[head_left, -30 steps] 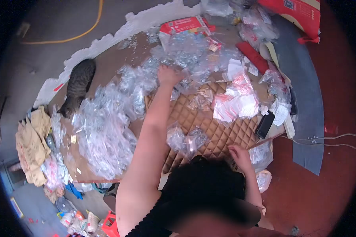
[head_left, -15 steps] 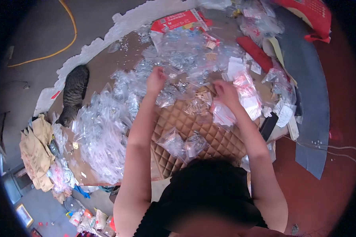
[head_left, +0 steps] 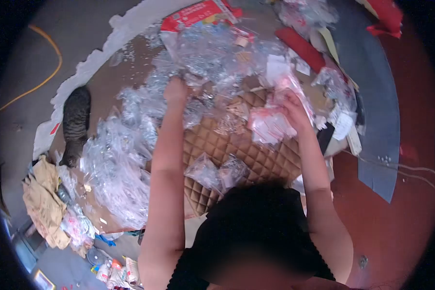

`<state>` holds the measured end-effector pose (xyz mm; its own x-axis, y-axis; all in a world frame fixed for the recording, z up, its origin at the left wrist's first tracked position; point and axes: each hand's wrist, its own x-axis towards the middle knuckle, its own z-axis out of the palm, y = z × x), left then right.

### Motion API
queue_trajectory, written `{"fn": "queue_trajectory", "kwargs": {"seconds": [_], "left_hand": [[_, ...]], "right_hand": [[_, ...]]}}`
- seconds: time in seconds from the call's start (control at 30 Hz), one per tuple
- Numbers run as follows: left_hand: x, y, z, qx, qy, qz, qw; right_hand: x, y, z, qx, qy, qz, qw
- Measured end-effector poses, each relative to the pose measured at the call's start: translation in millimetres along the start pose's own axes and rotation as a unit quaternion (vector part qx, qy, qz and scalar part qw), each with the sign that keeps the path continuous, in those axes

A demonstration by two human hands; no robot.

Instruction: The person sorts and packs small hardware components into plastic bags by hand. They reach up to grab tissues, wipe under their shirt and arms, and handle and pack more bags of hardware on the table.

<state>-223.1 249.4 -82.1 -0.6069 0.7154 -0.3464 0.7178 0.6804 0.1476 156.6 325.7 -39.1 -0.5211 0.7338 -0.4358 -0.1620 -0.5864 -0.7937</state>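
My left hand [head_left: 175, 91] is at the near edge of a heap of clear bags with small metal parts [head_left: 198, 50]; its fingers are hidden by blur and bags. Over the red-printed bags and white papers [head_left: 271, 124] on the right is my right hand [head_left: 292, 107], fingers apart and touching the bags. Between the hands, small wooden pieces [head_left: 234, 116] lie in clear plastic on the brown quilted mat [head_left: 256, 157]. Two filled clear bags [head_left: 203, 170] rest on the mat close to my body.
A tabby cat [head_left: 76, 121] lies at the table's left edge, beside a large pile of clear bags [head_left: 118, 169]. Brown paper [head_left: 44, 203] hangs at the left corner. A red roll [head_left: 300, 49] and a dark phone-like object [head_left: 325, 137] are on the right.
My right hand rose from the near mat edge, reached the middle, then moved right onto the red-printed bags. My left hand stayed by the heap. The view shifted.
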Motion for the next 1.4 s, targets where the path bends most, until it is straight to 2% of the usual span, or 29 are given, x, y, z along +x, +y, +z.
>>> {"fn": "queue_trajectory", "kwargs": {"seconds": [0.07, 0.1, 0.13, 0.17, 0.2, 0.23, 0.27, 0.3, 0.33, 0.37, 0.4, 0.43, 0.47, 0.5, 0.53, 0.63, 0.7, 0.73, 0.8, 0.87, 0.93, 0.97, 1.03, 1.07, 1.13, 1.17, 1.23, 1.3, 1.4], "left_hand": [[2.0, -6.0, 5.2, -0.007, -0.018, 0.020, 1.000], [3.8, -10.3, 5.0, -0.008, -0.026, 0.031, 0.999], [6.8, -17.5, 7.8, -0.009, -0.026, 0.040, 0.999], [8.8, -26.9, 15.3, -0.007, 0.082, 0.144, 0.986], [8.6, -31.8, 21.2, -0.005, 0.187, 0.246, 0.951], [6.5, -32.3, 22.6, -0.006, 0.187, 0.253, 0.949], [3.9, -33.6, 23.7, -0.198, 0.192, 0.240, 0.931], [-3.4, -33.9, 23.2, -0.382, 0.188, 0.216, 0.879], [-17.1, -26.9, 14.1, -0.380, 0.188, 0.219, 0.879], [-31.5, -19.7, 4.6, -0.466, 0.181, 0.192, 0.845], [-46.4, -14.7, -3.7, -0.548, 0.172, 0.165, 0.802], [-58.9, -19.4, -7.5, -0.548, 0.173, 0.170, 0.801], [-73.4, -30.5, -9.3, -0.511, 0.143, 0.139, 0.836], [-90.9, -39.8, -10.2, -0.473, 0.114, 0.106, 0.867], [-112.0, -44.6, -10.0, -0.473, 0.115, 0.108, 0.867], [-180.5, -46.4, -7.8, -0.599, 0.002, 0.030, 0.800], [-224.4, -40.6, -1.8, -0.633, -0.024, 0.001, 0.774], [-242.0, -40.9, 7.1, -0.654, -0.045, -0.012, 0.755], [-262.4, -46.2, 34.1, -0.675, -0.064, -0.023, 0.735], [-276.3, -57.0, 64.6, -0.645, -0.134, 0.033, 0.752], [-298.3, -46.3, 54.6, -0.616, -0.152, 0.046, 0.772], [-308.4, -38.0, 48.6, -0.587, -0.172, 0.056, 0.789], [-323.9, -34.1, 47.1, -0.601, -0.169, 0.071, 0.778], [-326.7, -35.4, 51.6, -0.616, -0.163, 0.073, 0.767], [-332.5, -38.7, 60.1, -0.646, -0.141, 0.073, 0.747], [-336.1, -41.2, 64.2, -0.649, -0.132, 0.071, 0.746], [-347.0, -37.3, 61.6, -0.684, -0.138, 0.042, 0.715], [-348.0, -32.7, 68.5, -0.660, -0.169, 0.043, 0.731], [-348.5, -21.6, 86.7, -0.639, -0.171, 0.043, 0.749]], "right_hand": [[-35.5, -1.6, -40.2, -0.135, 0.009, 0.013, 0.991], [-56.8, -3.9, -42.3, -0.136, 0.018, 0.011, 0.990], [-78.8, -8.5, -41.4, -0.256, 0.012, -0.014, 0.966], [-94.4, -11.5, -42.0, -0.372, 0.006, -0.038, 0.927], [-103.5, -5.6, -48.1, -0.372, 0.014, -0.040, 0.927], [-110.6, 9.2, -56.7, -0.431, 0.016, -0.067, 0.900], [-115.5, 24.7, -63.9, -0.487, 0.016, -0.093, 0.869], [-119.8, 28.1, -59.7, -0.553, 0.028, -0.059, 0.830], [-124.3, 31.1, -54.9, -0.617, 0.034, -0.024, 0.786], [-129.0, 37.5, -51.4, -0.615, 0.036, -0.025, 0.787], [-133.9, 48.4, -51.2, -0.704, 0.040, 0.023, 0.709], [-139.5, 60.5, -54.5, -0.781, 0.045, 0.071, 0.619], [-153.7, 83.0, -67.7, -0.787, 0.053, 0.061, 0.612], [-169.9, 83.0, -72.8, -0.787, 0.055, 0.060, 0.612], [-185.5, 80.1, -75.7, -0.784, 0.020, 0.056, 0.618], [-208.2, 66.4, -91.8, -0.757, -0.059, 0.111, 0.641], [-211.8, 65.0, -103.0, -0.562, 0.007, -0.091, 0.822], [-204.4, 56.8, -97.1, -0.484, 0.038, -0.037, 0.874], [-187.5, 43.8, -72.5, -0.519, 0.089, 0.008, 0.850], [-179.9, 54.6, -71.4, -0.549, 0.139, 0.054, 0.823], [-166.6, 94.6, -91.1, -0.631, 0.204, -0.053, 0.747], [-168.9, 93.1, -93.5, -0.631, 0.202, -0.060, 0.747], [-180.1, 93.4, -95.2, -0.678, 0.220, -0.141, 0.687], [-183.6, 93.9, -94.9, -0.679, 0.216, -0.147, 0.687], [-189.7, 87.3, -88.6, -0.445, 0.222, -0.064, 0.865], [-191.6, 84.8, -84.1, -0.313, 0.215, -0.016, 0.925], [-192.9, 83.4, -61.9, -0.302, 0.168, -0.043, 0.937], [-205.5, 74.3, -17.7, -0.203, 0.104, -0.028, 0.973], [-209.6, 83.2, 43.9, -0.230, 0.012, 0.025, 0.973]]}}
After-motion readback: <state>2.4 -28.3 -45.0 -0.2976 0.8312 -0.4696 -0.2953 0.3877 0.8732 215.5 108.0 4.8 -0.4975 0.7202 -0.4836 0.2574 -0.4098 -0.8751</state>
